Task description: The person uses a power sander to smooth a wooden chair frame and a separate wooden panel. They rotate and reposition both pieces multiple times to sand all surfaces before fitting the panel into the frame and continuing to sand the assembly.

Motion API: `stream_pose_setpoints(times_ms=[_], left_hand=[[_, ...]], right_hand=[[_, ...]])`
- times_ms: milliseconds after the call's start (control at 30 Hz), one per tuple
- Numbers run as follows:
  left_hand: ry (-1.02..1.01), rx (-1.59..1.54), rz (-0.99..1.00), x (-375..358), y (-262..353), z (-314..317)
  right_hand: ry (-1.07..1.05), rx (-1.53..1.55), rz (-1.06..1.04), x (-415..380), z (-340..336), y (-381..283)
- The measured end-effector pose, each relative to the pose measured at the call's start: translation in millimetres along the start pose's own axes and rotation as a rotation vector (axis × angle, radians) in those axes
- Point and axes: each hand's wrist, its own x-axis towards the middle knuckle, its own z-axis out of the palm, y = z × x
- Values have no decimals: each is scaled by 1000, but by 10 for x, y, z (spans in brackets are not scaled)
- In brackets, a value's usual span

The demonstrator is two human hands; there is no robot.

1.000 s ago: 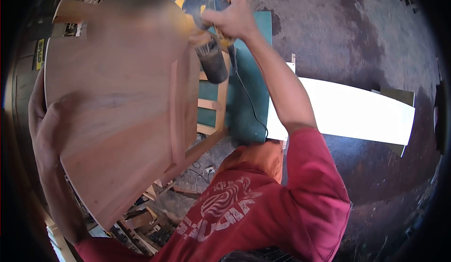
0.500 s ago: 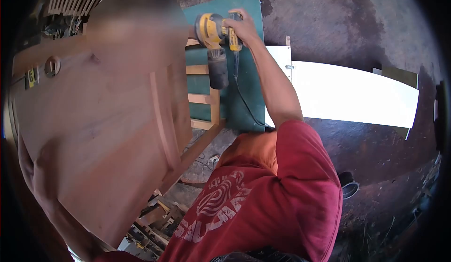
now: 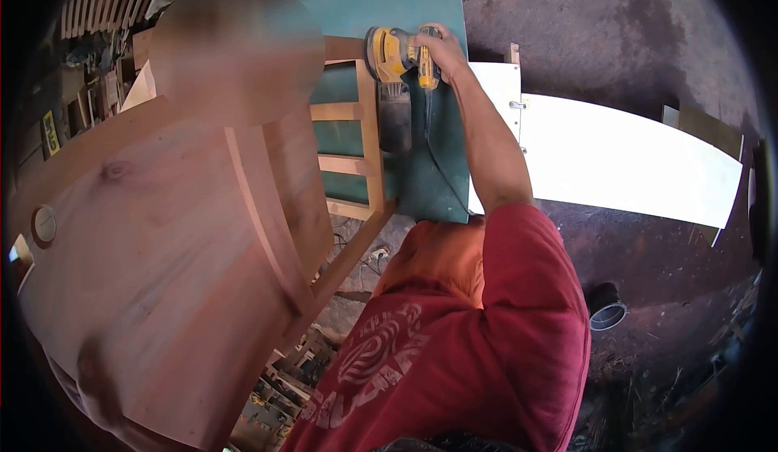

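My right hand (image 3: 442,53) is wrapped round the grip of a yellow and black sander (image 3: 394,55), whose round pad faces left against or close beside the end of a wooden piece. A dark dust canister (image 3: 395,119) hangs below it, and a cord trails down. At the lower left, my left hand (image 3: 96,371) is at a large reddish-brown wooden panel (image 3: 154,249); its fingers are too dark and blurred to make out. Joined to the panel is a slatted wooden frame (image 3: 370,136). A blurred oval patch hides the panel's upper part.
Behind the frame lies a green board (image 3: 433,14). A long white panel (image 3: 624,156) extends to the right. A dark round container (image 3: 606,310) stands on the floor at the lower right. Wooden slats (image 3: 109,2) and scraps fill the upper left.
The sander and my right hand appear slightly farther right. The large panel has tilted or shifted in view, and my left hand appears lower. The round hole has moved down and left.
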Motion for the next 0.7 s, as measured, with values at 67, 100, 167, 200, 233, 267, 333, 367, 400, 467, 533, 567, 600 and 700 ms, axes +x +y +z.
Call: stream_pose_setpoints(times_ms=[67, 100, 167, 200, 233, 267, 333, 367, 400, 467, 533, 567, 600, 700], left_hand=[[11, 4, 24, 5, -63, -89], [15, 5, 35, 1, -98, -128], [21, 5, 47, -18, -113, -124], [12, -13, 50, -8, -97, -85], [3, -29, 54, 0, -65, -39], [8, -28, 57, -2, -34, 0], [25, -68, 109, -23, 18, 85], [31, -66, 106, -28, 45, 102], [-16, -96, 101, 2, 66, 129], [-57, -138, 94, 18, 89, 199], [-61, -150, 100, 20, 140, 281], [-56, -155, 108, 17, 174, 323], [-52, -157, 116, 12, 212, 364], [-52, -160, 137, -8, 337, 487]], right_hand=[[-4, -15, 6, -8, -1, -20], [-4, -35, 14, -19, -3, -23], [10, -58, 7, -36, 2, -32], [27, -81, -2, -53, 8, -42], [24, -77, -6, -88, 12, -63], [20, -95, -15, -127, 17, -86], [6, -112, -33, -195, 86, -152], [-3, -130, -113, -286, 151, -176], [-8, -148, -191, -379, 214, -188], [0, -140, -233, -604, 381, -316], [6, -254, -440, -851, 540, -517], [-14, -269, -485, -1016, 626, -674], [-20, -270, -492, -1151, 726, -805], [-2, -295, -674, -1417, 944, -1070]])
